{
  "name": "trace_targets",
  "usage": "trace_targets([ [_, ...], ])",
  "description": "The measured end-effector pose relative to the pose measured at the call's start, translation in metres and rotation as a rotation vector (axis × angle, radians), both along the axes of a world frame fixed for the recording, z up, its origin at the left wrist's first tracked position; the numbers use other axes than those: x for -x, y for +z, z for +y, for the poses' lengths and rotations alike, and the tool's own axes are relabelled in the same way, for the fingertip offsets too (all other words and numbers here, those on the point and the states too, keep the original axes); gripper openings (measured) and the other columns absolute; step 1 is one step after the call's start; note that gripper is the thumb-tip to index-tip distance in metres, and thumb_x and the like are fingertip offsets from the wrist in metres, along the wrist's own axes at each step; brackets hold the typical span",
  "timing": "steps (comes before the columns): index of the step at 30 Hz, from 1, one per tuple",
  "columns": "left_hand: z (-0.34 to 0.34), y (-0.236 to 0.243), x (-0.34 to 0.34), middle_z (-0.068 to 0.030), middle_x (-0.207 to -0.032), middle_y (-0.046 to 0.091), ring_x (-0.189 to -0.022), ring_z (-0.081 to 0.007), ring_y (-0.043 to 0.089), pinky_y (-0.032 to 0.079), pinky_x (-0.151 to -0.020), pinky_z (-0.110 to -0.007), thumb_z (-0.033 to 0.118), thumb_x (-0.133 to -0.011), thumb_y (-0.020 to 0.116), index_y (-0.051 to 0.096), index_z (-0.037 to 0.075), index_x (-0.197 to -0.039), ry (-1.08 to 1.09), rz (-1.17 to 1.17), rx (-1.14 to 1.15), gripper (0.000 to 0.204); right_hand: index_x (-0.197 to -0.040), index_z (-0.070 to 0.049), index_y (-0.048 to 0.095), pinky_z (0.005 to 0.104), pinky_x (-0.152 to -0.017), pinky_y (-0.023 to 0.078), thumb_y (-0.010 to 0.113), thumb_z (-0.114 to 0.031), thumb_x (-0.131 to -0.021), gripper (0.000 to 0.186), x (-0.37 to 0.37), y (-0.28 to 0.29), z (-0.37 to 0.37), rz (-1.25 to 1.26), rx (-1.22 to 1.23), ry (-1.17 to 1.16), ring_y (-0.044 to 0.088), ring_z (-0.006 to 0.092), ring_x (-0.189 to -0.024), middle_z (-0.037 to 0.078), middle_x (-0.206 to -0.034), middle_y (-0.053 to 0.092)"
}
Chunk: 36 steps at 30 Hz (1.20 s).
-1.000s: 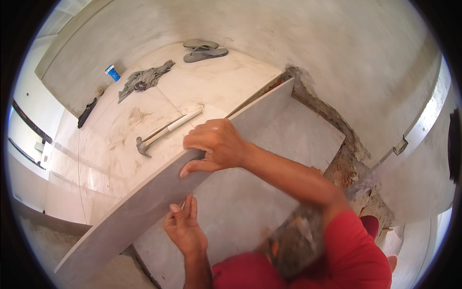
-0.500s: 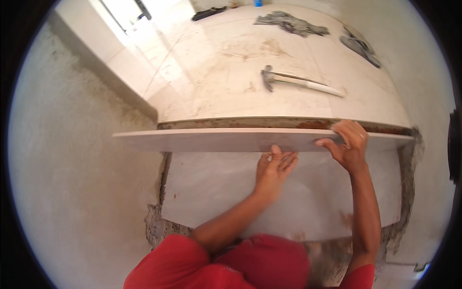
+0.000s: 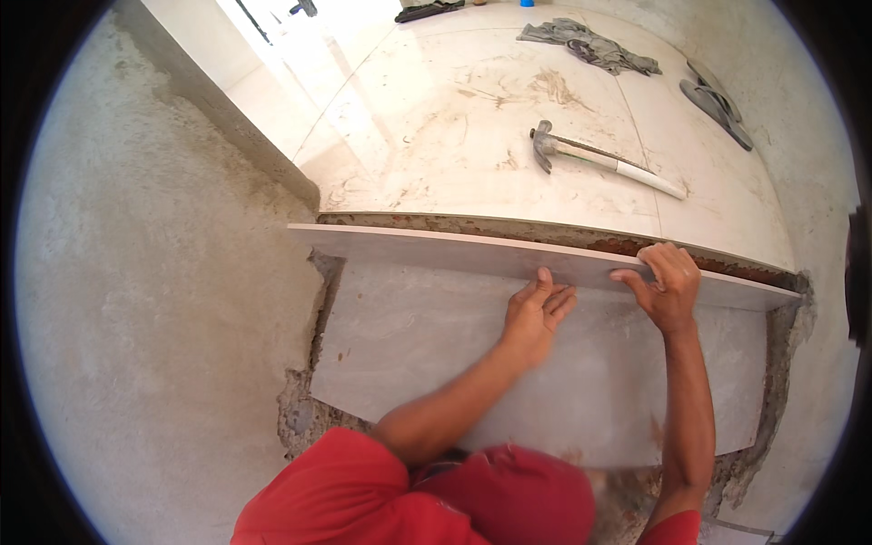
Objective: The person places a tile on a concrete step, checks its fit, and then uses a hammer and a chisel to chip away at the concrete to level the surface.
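A long, narrow grey tile strip (image 3: 436,252) stands on edge along the back of the step, in front of the rough riser. My right hand (image 3: 670,286) is closed over its upper edge toward the right end, fingers behind and thumb on the front face. Lower down near the middle, my left hand (image 3: 536,318) has its fingers stretched and apart, with the thumb up against the tile's face. Beneath both hands lies a wide grey tile (image 3: 418,354) forming the step's tread. What the strip's bottom edge rests on is partly hidden by my left hand.
On the pale tiled floor (image 3: 436,173) above lie a claw hammer (image 3: 604,159), a grey rag (image 3: 590,45) and dark flip-flops (image 3: 718,104). Bare plastered walls (image 3: 163,272) flank the step on both sides. Broken masonry (image 3: 304,413) edges the tread.
The strip's left end has swung away from me, closer to the riser, and overlaps the left wall less. Both hands keep their places on it. The view has shifted slightly.
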<state>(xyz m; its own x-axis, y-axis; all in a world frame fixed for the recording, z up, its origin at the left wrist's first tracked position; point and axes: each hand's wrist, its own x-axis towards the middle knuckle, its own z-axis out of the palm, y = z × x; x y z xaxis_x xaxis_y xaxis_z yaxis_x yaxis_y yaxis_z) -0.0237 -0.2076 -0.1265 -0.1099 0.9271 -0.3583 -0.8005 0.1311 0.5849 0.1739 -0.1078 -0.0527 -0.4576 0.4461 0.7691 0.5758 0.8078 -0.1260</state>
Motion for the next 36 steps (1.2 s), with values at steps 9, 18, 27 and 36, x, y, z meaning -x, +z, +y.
trace_targets([
  [9, 0.016, -0.008, 0.018, -0.0382, -0.149, 0.023, -0.146, -0.0453, 0.032, 0.038, -0.122, -0.049, 0.050, -0.100, 0.061, 0.003, -0.025, -0.146, 0.047, -0.080, 0.032, 0.105, -0.074, -0.010, 0.060, 0.0345, -0.058, 0.041, 0.085, -0.045, -0.072, 0.043, 0.016, -0.027, 0.014, -0.049, 0.022, -0.043, 0.054, 0.0196, -0.062, 0.001, -0.067, 0.057],
  [18, 0.021, -0.009, 0.028, -0.0389, -0.153, 0.017, -0.148, -0.0462, 0.029, 0.037, -0.122, -0.049, 0.053, -0.098, 0.061, -0.006, -0.023, -0.148, 0.081, -0.164, 0.071, 0.113, -0.073, -0.010, 0.060, 0.0355, -0.060, 0.042, 0.084, -0.045, -0.074, 0.042, 0.028, -0.034, 0.019, -0.044, 0.038, -0.039, 0.057, 0.0203, -0.065, 0.001, -0.067, 0.059],
  [27, 0.027, -0.001, 0.021, -0.0396, -0.153, 0.015, -0.149, -0.0473, 0.028, 0.038, -0.122, -0.049, 0.051, -0.099, 0.060, -0.011, -0.022, -0.148, 0.057, -0.216, 0.062, 0.113, -0.073, -0.011, 0.061, 0.0351, -0.060, 0.042, 0.084, -0.047, -0.073, 0.043, 0.018, -0.035, 0.023, -0.088, 0.030, -0.077, 0.057, 0.0197, -0.064, 0.001, -0.065, 0.058],
  [36, 0.022, 0.009, 0.025, -0.0403, -0.154, 0.010, -0.149, -0.0470, 0.027, 0.037, -0.123, -0.048, 0.050, -0.100, 0.059, -0.019, -0.019, -0.148, 0.076, -0.228, 0.051, 0.114, -0.074, -0.011, 0.062, 0.0352, -0.061, 0.043, 0.083, -0.048, -0.074, 0.042, 0.023, -0.042, 0.021, -0.090, 0.034, -0.081, 0.057, 0.0186, -0.064, 0.000, -0.067, 0.059],
])
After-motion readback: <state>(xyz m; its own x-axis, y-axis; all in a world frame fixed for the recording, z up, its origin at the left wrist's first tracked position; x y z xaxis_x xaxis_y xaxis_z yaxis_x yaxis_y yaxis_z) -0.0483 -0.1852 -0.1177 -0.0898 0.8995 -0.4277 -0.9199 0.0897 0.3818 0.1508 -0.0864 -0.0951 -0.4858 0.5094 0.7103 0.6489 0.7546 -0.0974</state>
